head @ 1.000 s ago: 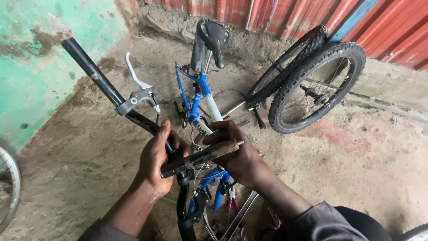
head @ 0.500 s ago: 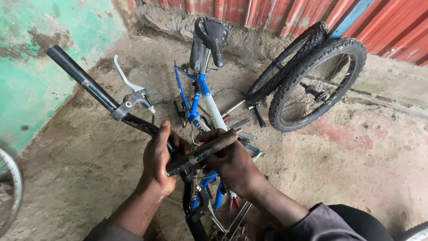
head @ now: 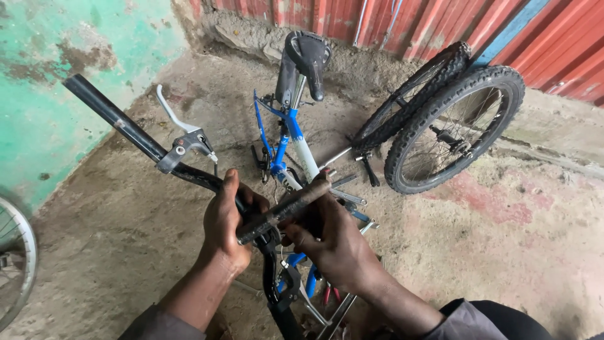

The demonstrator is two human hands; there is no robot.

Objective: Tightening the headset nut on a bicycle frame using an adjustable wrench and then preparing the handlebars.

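- On the concrete floor (head: 497, 252), blue bike frame (head: 280, 141) lies flat, saddle (head: 305, 56) toward the red sheet wall.
- Left hand (head: 226, 230) clenched round the black handlebar (head: 132, 132) near the stem; right hand (head: 330, 242) grips a rusty bar-like tool (head: 286, 208) set across the bar.
- Judgement: handlebar work mid-way; brake lever (head: 182, 135) mounted, grip end bare.
- Both wheels (head: 453, 129) off, leaning just beside the frame.
- Pliers with red handles under the right wrist, partly hidden. Another wheel rim (head: 16, 261) at left edge.

Person's left hand (head: 229, 230) and right hand (head: 336, 242) showing bare; grey sleeves covering the forearms toward 6 o'clock.
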